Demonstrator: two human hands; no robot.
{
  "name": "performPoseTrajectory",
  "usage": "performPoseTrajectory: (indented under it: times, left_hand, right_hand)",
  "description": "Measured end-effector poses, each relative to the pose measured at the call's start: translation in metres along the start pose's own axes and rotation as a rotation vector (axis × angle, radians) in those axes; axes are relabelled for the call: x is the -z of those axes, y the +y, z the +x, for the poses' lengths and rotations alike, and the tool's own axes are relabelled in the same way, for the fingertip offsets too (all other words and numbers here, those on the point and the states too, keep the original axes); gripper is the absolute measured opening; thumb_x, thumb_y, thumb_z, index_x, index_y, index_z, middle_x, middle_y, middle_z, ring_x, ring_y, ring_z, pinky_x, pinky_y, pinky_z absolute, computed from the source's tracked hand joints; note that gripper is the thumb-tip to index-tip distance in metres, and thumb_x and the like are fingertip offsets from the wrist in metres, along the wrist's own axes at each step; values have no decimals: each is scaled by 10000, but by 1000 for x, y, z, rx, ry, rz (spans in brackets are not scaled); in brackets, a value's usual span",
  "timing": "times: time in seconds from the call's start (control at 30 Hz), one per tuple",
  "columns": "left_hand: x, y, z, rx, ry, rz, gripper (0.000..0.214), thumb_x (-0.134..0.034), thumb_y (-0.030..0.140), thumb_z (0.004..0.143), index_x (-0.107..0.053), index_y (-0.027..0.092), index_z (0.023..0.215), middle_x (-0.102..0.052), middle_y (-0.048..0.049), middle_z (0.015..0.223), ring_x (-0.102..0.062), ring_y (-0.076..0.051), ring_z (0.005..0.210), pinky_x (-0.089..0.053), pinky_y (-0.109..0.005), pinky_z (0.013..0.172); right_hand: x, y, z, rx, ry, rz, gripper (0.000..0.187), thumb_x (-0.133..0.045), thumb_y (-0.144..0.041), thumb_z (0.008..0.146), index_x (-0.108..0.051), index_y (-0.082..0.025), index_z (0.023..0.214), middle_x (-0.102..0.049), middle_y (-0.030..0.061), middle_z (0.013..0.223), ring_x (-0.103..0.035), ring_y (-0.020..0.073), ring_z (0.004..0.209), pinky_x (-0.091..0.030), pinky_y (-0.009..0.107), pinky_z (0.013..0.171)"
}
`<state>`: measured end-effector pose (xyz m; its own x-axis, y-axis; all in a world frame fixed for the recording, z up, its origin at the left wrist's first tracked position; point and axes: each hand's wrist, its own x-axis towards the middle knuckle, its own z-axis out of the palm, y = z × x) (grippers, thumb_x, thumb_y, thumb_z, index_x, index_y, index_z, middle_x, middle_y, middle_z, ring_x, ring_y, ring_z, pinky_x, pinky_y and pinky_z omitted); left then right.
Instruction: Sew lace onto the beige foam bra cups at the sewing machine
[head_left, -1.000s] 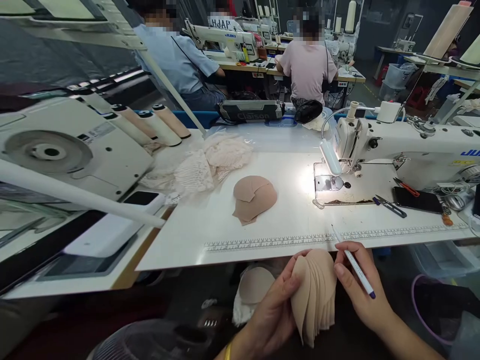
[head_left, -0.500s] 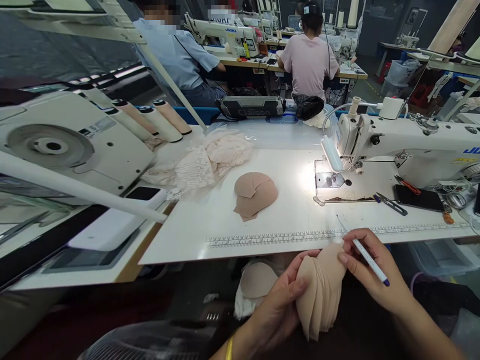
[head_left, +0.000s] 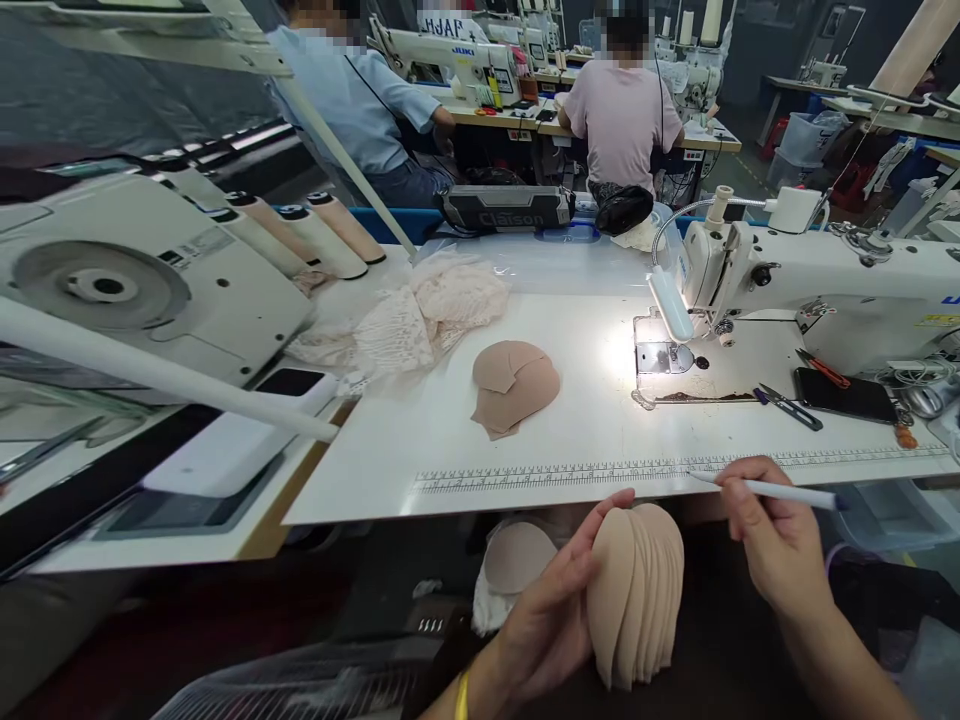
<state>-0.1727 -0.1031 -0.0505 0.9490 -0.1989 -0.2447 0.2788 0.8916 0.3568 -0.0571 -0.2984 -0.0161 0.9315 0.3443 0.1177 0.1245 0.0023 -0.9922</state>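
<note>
On the sewing table, foam cups lie between lace fabric at left and the sewing machine at right.

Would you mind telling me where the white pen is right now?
In the head view, the white pen is in the right hand, lower right, almost level along the table edge, right of the beige cup stack in the left hand.

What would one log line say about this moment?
left hand: holds stack of foam cups | right hand: holds pen by table edge | on table: smaller cup pile, sewing machine
</note>
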Motion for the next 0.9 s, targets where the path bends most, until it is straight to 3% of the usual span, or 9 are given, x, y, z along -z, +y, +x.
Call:
performPoseTrajectory:
  times: [0.07,0.1,0.3,0.43,0.5,0.63,0.73,0.9]
  left_hand:
    - [2,1,-1,11,-25,-23,680,-821,248,851,-547,302,1471,-651,-89,1353,-634,-250,1219,-429,-398,1107]
    - [3,2,-2,7,-35,-24,726,-837,228,831,-532,323,1484,-656,-85,1345,-645,-249,1206,-434,-405,1105]
    - [11,-2,-2,-53,-7,-12,776,-898,364,771,-556,322,1466,-621,-107,1423,-612,-284,1285,-456,-411,1116]
    - [13,-2,-2,-53,4,42,831,-928,317,723,-549,347,1462,-649,-80,1386,-653,-278,1235,-492,-416,1101]
    - [13,-1,-3,-49,11,64,865,-931,286,709,-531,356,1472,-672,-73,1346,-686,-275,1183,-525,-413,1070]
    - [11,-1,-1,-71,22,70,854,-932,305,710,-537,360,1465,-668,-80,1368,-679,-297,1217,-543,-406,1055]
    - [9,-3,1,-76,-4,70,862,-928,336,722,-515,360,1478,-639,-108,1422,-628,-342,1297,-516,-448,1084]
    - [10,-4,3,-45,8,68,1003,-931,353,710,-397,313,1558,-608,-147,1448,-595,-353,1333,-476,-443,1119]
  right_hand:
    - [5,7,-1,-17,169,172,126,-611,-382,1018,-651,-263,1008,-431,-77,547,-352,116,479,-319,251,515]
    - [6,9,-2,-32,193,243,136,-608,-393,1015,-642,-261,1005,-437,-76,535,-352,117,479,-322,249,521]
    - [-7,17,-6,-134,58,371,233,-607,-469,1011,-613,-244,951,-604,-20,621,-510,144,589,-426,257,589]
    - [-12,27,-11,-156,-22,354,204,-602,-456,1023,-616,-254,1053,-628,-14,716,-550,150,666,-464,266,634]
    - [-12,30,-15,-160,-31,327,193,-684,-411,983,-607,-272,1092,-640,-15,797,-577,145,723,-487,262,672]
    - [-15,29,-22,-196,-89,286,382,-848,-304,847,-595,-302,1132,-642,-12,962,-623,141,809,-539,271,744]
    - [-23,29,-26,-220,-141,325,444,-876,-289,812,-585,-313,1147,-628,-20,954,-623,137,785,-553,273,730]
    - [-33,31,-27,-219,-105,327,486,-902,-307,777,-581,-304,1141,-617,-25,925,-602,130,742,-543,260,682]
